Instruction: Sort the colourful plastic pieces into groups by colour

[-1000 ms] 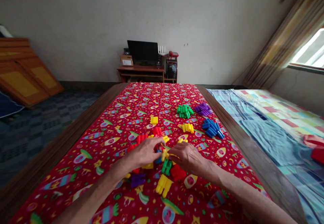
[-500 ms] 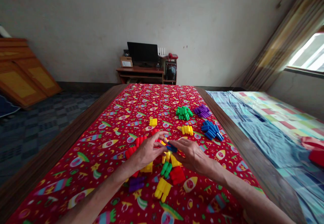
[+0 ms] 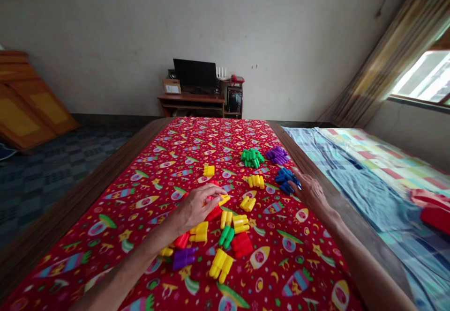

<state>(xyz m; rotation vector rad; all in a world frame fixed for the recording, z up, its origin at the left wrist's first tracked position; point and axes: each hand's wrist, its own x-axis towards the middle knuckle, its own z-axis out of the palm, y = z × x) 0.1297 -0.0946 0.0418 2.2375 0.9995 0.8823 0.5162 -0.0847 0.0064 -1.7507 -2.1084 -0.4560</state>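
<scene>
My left hand (image 3: 197, 207) hovers over the loose toy blocks in the middle, fingers curved and thumb apart, nothing visibly held. Close by its fingertips are a yellow block (image 3: 224, 200) and a red block (image 3: 213, 214), partly covered. My right hand (image 3: 311, 193) is at the right edge of the blue block pile (image 3: 285, 176), thumb and fingers closed around a blue block (image 3: 298, 185) that is mostly hidden. Nearer to me lie a green block (image 3: 226, 237), a red block (image 3: 242, 245), a purple block (image 3: 184, 258) and several yellow blocks (image 3: 221, 264).
Behind the blue pile are a green block pile (image 3: 252, 158) and a purple block pile (image 3: 277, 155). Yellow blocks (image 3: 256, 181) stand in a row left of the blue ones. A red patterned cloth (image 3: 147, 236) covers the table; a bed (image 3: 362, 180) adjoins on the right.
My right hand has moved from the middle out to the blue pile, taking the blue block along. My left hand has shifted slightly left, away from it. The view has turned a little rightward.
</scene>
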